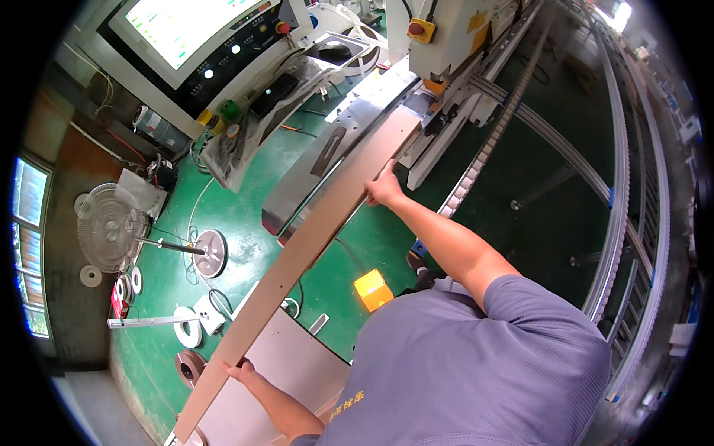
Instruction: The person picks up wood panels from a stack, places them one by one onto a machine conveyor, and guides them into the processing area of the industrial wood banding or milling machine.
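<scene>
A long, narrow, tan flat board [294, 260] slants across the scene, its far end lying along the polished grey metal worktable [297, 197] of a machine and its near end passing above a broad pinkish-beige panel [290, 357]. The bare right hand [385, 187] clamps the board's near edge toward the machine; the left hand [239, 370] grips the same edge lower down, with some fingers of each hidden by the board. The person wears a grey short-sleeved shirt [476, 364]. At the board's far end stands the white machine housing [454, 52], fitted with a red button on a yellow box. Beyond the worktable, a white control console [175, 83] bears a lit screen [186, 30], near a black keyboard [274, 94]. On the green floor [253, 167] are a bright yellow box [372, 290] and a grey pedestal fan [111, 223]. Metal rails [623, 149] curve along the right.
</scene>
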Available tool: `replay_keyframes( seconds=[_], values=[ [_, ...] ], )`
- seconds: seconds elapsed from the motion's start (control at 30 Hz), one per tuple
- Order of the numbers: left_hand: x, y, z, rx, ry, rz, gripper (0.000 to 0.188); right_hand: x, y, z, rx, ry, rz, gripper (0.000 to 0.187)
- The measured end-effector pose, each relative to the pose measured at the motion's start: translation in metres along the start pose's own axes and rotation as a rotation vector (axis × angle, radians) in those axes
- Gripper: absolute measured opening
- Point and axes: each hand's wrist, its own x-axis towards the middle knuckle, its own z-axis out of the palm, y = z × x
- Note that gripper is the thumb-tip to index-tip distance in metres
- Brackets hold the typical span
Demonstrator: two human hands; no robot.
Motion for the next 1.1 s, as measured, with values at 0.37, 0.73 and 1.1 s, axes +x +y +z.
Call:
replay_keyframes(
  seconds=[0.37, 0.73, 1.1],
  values=[
    [0.009, -0.089, 0.06, -0.014, -0.183, -0.063, 0.043, 0.02, -0.021, 0.032, 0.077, 0.046, 0.06, 0.088],
    [-0.052, -0.157, 0.098, 0.032, -0.176, -0.14, 0.044, 0.095, -0.034, -0.031, 0.043, 0.091, 0.075, 0.089],
    [-0.166, -0.196, 0.186, 1.032, -0.152, -0.395, 0.062, 0.185, -0.039, -0.121, 0.01, 0.123, 0.02, 0.091]
  ],
)
